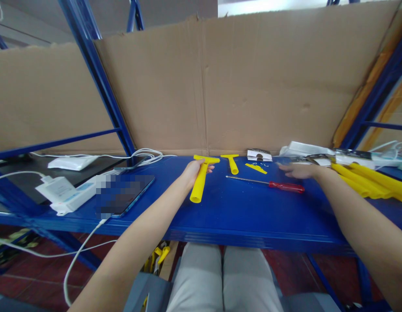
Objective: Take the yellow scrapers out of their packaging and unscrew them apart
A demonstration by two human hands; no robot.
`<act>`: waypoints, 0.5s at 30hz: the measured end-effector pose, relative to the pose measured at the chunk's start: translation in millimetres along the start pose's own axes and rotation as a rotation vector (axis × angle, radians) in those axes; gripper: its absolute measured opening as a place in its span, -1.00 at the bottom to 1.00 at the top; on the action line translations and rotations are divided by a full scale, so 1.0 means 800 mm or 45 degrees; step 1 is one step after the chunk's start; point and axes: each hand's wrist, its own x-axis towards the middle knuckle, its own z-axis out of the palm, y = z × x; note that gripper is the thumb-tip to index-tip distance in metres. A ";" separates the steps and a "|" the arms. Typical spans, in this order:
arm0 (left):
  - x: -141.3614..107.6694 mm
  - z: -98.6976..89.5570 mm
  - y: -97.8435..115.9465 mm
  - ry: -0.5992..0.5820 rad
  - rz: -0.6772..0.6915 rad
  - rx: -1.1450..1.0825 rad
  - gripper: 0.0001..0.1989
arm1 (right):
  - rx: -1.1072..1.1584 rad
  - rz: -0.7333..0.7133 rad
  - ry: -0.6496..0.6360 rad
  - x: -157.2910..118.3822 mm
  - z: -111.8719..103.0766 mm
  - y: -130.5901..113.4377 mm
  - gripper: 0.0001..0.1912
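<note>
Holding yellow handle [198,186], left hand [193,170], right hand [300,170] near screwdriver [285,187], behind shelf edge [253,241]

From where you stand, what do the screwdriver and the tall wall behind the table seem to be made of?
Screwdriver: clear red handle, probably glossy plastic; thin silvery shaft, likely metal.
Wall: matte brown cardboard, judging by its creases and ragged top edge.

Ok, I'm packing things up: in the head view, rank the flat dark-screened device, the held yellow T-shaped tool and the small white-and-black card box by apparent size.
Largest: flat dark-screened device
Middle: yellow T-shaped tool
Smallest: white-and-black card box
</note>
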 end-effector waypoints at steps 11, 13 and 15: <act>0.000 0.002 0.002 0.025 -0.014 0.023 -0.65 | -0.129 -0.050 0.086 0.000 0.005 -0.001 -0.47; 0.000 0.002 0.001 0.016 0.004 0.027 -0.66 | -0.125 -0.017 0.112 0.001 0.007 0.000 -0.48; -0.001 0.002 0.001 0.014 0.017 0.034 -0.67 | -0.113 0.014 0.140 0.001 0.009 0.000 -0.50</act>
